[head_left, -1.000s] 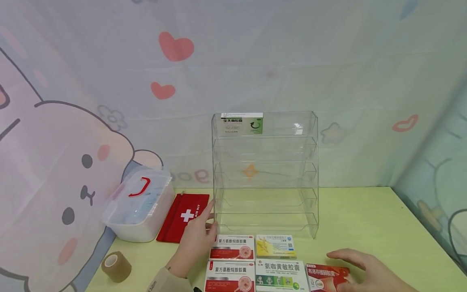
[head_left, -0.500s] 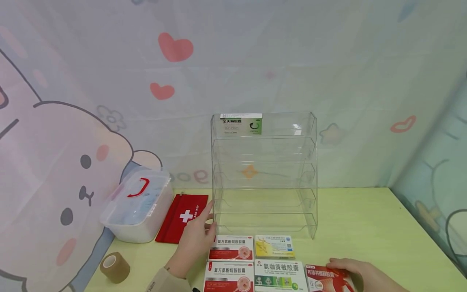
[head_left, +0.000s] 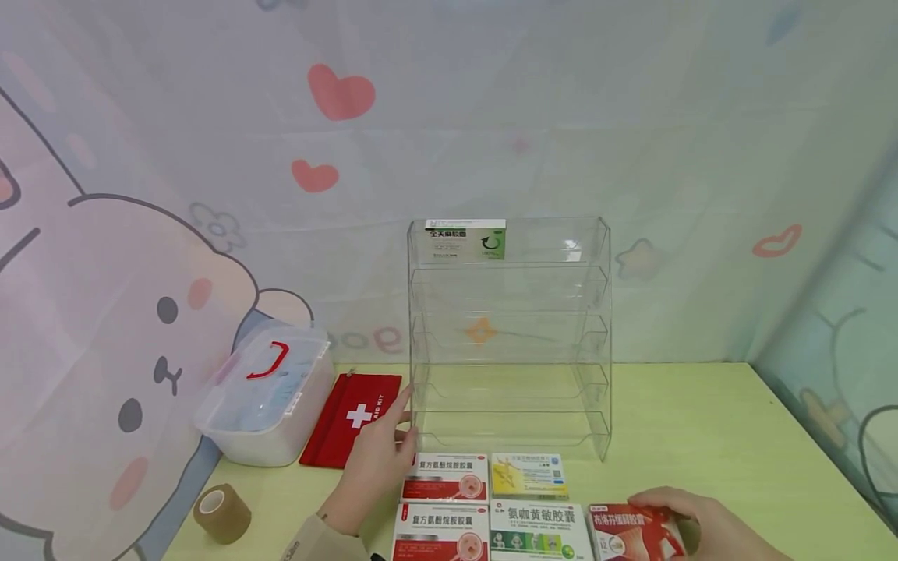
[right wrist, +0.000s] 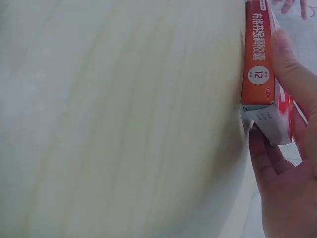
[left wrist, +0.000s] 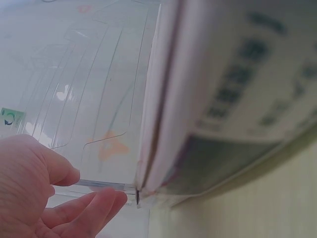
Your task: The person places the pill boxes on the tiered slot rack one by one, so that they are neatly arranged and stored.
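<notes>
Across the far side hangs a cartoon cloth [head_left: 533,93], and below it spreads a pale yellow-green table [head_left: 701,436]. Toward the middle of the table stands a clear rack [head_left: 510,364] of five tiers. Well to its left sits a white case [head_left: 266,389] with a red handle, and between the two lies a red pouch [head_left: 337,436]. At the rack's lower left edge is the left hand [head_left: 379,460], its thumb and fingers narrow, pinching the side panel. On the near right, the right hand [head_left: 708,522] holds the red box [head_left: 627,534] between thumb and fingers by its right end; whether the box lies flat I cannot tell. Just left of it is a white-green box [head_left: 540,530], then a near red-white box [head_left: 440,534] with a far red-white box [head_left: 445,477] just beyond. A green box [head_left: 466,241] stands at the left of the top tier, a yellow box [head_left: 529,475] lies just in front of the rack, and at the near left sits a tan roll [head_left: 228,518]
</notes>
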Available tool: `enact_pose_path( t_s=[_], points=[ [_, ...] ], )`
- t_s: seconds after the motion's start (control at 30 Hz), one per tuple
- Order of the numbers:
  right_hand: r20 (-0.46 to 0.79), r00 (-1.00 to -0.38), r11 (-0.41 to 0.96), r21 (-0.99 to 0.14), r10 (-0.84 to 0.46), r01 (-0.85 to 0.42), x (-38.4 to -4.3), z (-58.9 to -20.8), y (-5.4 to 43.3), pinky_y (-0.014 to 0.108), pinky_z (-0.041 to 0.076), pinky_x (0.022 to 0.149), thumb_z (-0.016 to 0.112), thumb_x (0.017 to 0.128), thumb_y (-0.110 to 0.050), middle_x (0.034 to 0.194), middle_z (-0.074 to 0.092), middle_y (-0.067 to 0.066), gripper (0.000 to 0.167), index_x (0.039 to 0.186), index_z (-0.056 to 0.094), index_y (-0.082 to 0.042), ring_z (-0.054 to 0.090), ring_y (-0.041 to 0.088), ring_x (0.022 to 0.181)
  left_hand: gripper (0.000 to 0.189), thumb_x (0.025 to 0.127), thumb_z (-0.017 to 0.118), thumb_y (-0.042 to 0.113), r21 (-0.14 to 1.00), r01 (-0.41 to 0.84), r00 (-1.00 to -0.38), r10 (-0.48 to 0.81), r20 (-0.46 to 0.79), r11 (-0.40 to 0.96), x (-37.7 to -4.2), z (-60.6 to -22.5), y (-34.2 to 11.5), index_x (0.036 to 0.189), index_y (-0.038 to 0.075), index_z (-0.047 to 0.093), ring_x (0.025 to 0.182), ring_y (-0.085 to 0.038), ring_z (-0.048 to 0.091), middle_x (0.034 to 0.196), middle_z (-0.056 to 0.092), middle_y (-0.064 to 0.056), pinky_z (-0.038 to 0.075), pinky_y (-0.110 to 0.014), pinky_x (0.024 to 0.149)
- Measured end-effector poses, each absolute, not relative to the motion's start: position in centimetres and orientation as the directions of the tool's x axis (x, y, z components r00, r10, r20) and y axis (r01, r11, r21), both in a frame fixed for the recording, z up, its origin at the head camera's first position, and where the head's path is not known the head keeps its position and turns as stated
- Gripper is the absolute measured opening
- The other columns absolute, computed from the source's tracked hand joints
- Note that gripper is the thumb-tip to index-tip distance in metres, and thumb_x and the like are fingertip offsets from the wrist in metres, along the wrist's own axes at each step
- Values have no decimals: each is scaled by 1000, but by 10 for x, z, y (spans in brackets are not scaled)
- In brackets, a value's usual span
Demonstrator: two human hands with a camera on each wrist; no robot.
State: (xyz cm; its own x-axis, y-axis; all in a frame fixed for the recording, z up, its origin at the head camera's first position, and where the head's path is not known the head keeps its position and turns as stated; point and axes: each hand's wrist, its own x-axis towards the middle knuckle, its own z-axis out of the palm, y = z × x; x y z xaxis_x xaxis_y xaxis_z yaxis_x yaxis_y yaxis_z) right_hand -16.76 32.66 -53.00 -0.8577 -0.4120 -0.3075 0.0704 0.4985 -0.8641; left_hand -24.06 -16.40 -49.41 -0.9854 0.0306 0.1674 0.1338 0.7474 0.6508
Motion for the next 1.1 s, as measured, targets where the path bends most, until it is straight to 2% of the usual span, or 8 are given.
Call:
enact_pose_path(
  t_s=[0.17, 0.37, 0.47, 0.6, 0.73, 0.9, 1.0, 1.1],
  points=[
    [-314, -868, 521, -850, -386, 76, -175, -528, 330, 35, 68, 84, 89, 94, -24, 145, 65, 18, 70, 154, 57, -6, 62, 27, 115, 84, 102, 77, 20, 651, 129, -986, 29, 162, 748, -240, -494, -164, 174, 31, 34, 108, -25, 80, 145, 73, -12, 71, -41, 87],
    [-222, -873, 507, -861, -435, -34, -181, -520, 335, 25, 65, 82, 84, 98, -20, 135, 70, 17, 54, 145, 65, -3, 65, 15, 105, 84, 102, 77, 20, 649, 134, -986, 32, 166, 749, -240, -494, -164, 174, 30, 35, 108, -26, 81, 145, 73, -12, 71, -41, 86],
    [-204, -879, 510, -859, -431, -51, -183, -514, 334, 24, 65, 81, 84, 98, -22, 133, 72, 15, 49, 141, 69, -6, 65, 8, 102, 84, 102, 77, 19, 650, 134, -986, 32, 166, 748, -241, -494, -164, 174, 30, 35, 108, -26, 81, 144, 74, -12, 71, -41, 87],
    [-162, -891, 507, -858, -423, -84, -186, -504, 328, 25, 66, 83, 83, 98, -22, 135, 72, 15, 42, 136, 72, -8, 66, 6, 107, 84, 102, 77, 19, 648, 132, -986, 32, 164, 750, -241, -493, -164, 174, 30, 34, 108, -26, 81, 144, 74, -12, 71, -41, 87],
    [-8, -900, 527, -813, -435, -248, -189, -493, 319, 21, 65, 84, 84, 97, -20, 130, 76, 7, 37, 131, 76, -10, 67, 0, 105, 83, 102, 77, 20, 644, 131, -986, 31, 163, 753, -241, -492, -164, 174, 29, 35, 108, -26, 81, 144, 74, -12, 71, -42, 89],
    [185, -892, 554, -727, -412, -406, -195, -479, 310, 20, 65, 81, 89, 92, -17, 123, 78, -9, 33, 124, 79, -13, 68, -6, 103, 82, 103, 77, 20, 645, 127, -987, 28, 161, 754, -241, -493, -165, 173, 29, 36, 108, -25, 81, 144, 74, -12, 70, -42, 90],
    [261, -886, 555, -701, -384, -447, -199, -468, 304, 21, 66, 80, 91, 90, -15, 121, 77, -15, 32, 120, 80, -14, 68, -7, 103, 82, 103, 77, 21, 646, 122, -987, 26, 157, 754, -241, -493, -164, 173, 29, 36, 107, -25, 81, 144, 74, -12, 70, -42, 90],
    [321, -882, 564, -680, -346, -469, -203, -456, 298, 20, 65, 80, 92, 87, -14, 120, 78, -14, 32, 117, 81, -17, 69, -7, 102, 82, 103, 77, 21, 649, 121, -988, 28, 152, 751, -241, -492, -165, 173, 29, 36, 107, -25, 81, 144, 74, -12, 70, -42, 89]
  ],
)
